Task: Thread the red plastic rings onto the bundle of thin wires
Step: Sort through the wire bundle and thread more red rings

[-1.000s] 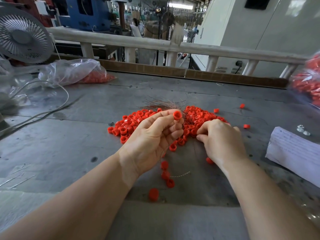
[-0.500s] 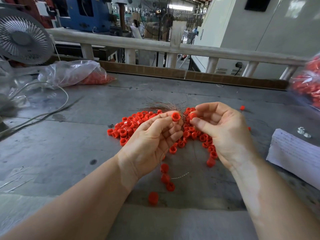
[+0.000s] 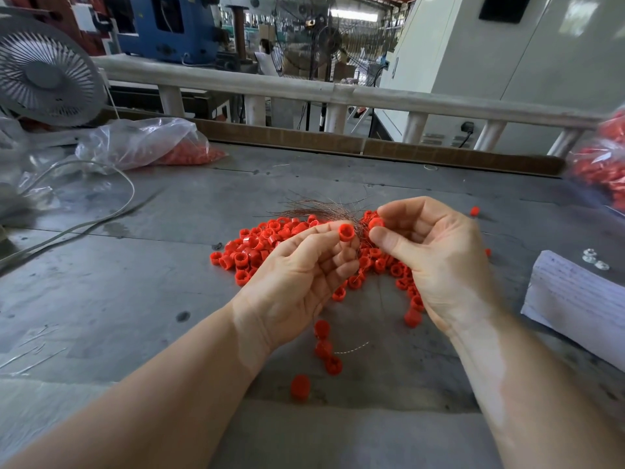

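Red rings lie heaped on the grey table, spreading from 9 o'clock to 4 o'clock of my hands. My left hand curls its fingers round the wires, which fan out toward 12 o'clock, and a ring sits at its fingertips. My right hand pinches a second ring between thumb and forefinger, just beside the first. A few threaded rings trail toward 6 o'clock below my left palm. At 10 o'clock I see a bag holding more rings; paper lies at 3 o'clock.
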Tool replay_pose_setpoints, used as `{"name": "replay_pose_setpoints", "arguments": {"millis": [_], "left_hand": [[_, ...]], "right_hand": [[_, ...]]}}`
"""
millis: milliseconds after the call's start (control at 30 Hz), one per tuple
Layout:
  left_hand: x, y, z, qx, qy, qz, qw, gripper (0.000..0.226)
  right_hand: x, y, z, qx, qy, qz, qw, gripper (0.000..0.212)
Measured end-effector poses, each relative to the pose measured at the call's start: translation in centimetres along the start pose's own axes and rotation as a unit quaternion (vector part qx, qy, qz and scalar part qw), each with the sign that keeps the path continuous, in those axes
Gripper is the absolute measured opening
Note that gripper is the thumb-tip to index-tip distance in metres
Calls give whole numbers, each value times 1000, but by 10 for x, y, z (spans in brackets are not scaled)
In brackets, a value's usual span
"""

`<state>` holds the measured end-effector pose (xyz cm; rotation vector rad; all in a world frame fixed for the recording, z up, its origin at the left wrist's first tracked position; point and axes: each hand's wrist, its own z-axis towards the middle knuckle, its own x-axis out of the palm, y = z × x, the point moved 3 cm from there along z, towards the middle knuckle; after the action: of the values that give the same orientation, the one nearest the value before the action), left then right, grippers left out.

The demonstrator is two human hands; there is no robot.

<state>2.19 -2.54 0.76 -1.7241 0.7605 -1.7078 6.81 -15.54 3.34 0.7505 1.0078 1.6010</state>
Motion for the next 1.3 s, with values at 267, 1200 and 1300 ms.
{"name": "replay_pose_setpoints", "arguments": {"millis": [267, 1200, 1300], "left_hand": [[-1, 1, 0, -1, 3, 6, 1000, 13], [-3, 1, 1, -2, -6, 23, 1000, 30], [-2, 2, 1, -1, -14, 20, 1000, 27]], "right_hand": [[3, 2, -1, -11, 18, 6, 1000, 16], [13, 16, -10, -141, 26, -183, 973, 26], [15, 18, -12, -148, 34, -192, 970, 24]]}}
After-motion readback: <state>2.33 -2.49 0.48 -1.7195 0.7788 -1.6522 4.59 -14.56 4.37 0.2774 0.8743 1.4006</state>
